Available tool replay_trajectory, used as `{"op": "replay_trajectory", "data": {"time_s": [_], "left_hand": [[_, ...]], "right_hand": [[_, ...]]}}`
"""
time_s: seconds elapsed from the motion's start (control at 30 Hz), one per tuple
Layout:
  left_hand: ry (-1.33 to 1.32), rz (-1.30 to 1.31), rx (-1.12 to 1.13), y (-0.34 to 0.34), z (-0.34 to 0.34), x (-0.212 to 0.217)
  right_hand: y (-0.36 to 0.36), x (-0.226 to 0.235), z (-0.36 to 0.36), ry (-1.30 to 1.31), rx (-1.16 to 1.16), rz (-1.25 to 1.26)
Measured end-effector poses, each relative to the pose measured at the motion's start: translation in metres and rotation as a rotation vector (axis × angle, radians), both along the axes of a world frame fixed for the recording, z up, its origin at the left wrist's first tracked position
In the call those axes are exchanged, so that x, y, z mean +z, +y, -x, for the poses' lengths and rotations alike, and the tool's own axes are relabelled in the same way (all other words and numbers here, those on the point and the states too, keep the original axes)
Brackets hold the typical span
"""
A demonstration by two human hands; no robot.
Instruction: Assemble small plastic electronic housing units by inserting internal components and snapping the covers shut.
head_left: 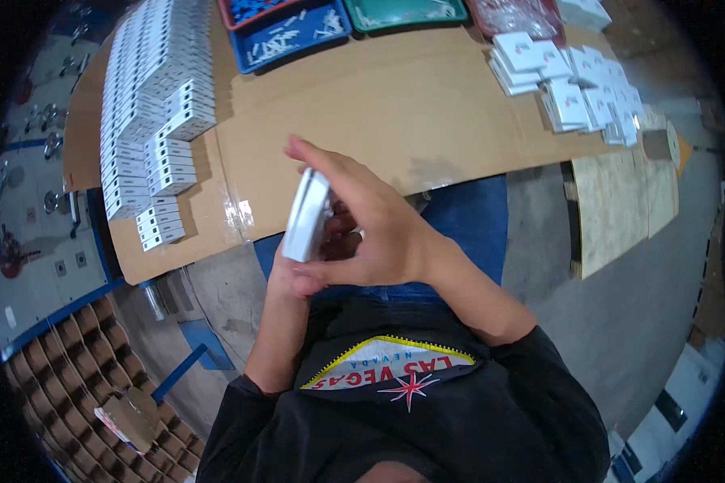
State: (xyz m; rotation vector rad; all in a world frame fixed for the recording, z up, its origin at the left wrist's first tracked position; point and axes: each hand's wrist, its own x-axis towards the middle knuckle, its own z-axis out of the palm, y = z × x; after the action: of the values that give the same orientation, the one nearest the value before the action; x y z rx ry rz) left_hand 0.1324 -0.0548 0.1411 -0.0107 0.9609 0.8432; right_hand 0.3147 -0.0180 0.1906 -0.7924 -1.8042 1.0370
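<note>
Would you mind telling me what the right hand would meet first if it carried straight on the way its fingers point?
The right hand points up-left over the white box. Beyond lies bare cardboard sheet, then probably the rows of white boxes; depth is unclear.

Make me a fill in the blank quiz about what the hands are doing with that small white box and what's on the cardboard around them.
1. Both hands hold one small box coloured ____.
2. The right hand lies ____ the left hand.
3. The rows of finished boxes stand on the person's ____ side.
4. The tray of white parts is coloured ____.

Missing words: white; over; left; blue
</note>
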Motion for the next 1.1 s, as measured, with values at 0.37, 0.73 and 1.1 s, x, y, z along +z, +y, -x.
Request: {"op": "replay_trajectory", "data": {"time_s": [0.37, 0.73, 1.1], "left_hand": [[0.158, -0.132, -0.013, -0.029, 0.004, -0.021], [0.253, -0.236, -0.061, -0.041, -0.001, 0.016], [-0.671, -0.114, -0.139, 0.012, -0.009, 0.006]], "right_hand": [[-0.016, 0.001, 0.017, 0.102, -0.025, -0.155], [-0.015, 0.007, 0.018, 0.181, 0.012, -0.156], [-0.013, -0.001, 0.001, 0.063, -0.058, -0.118]]}}
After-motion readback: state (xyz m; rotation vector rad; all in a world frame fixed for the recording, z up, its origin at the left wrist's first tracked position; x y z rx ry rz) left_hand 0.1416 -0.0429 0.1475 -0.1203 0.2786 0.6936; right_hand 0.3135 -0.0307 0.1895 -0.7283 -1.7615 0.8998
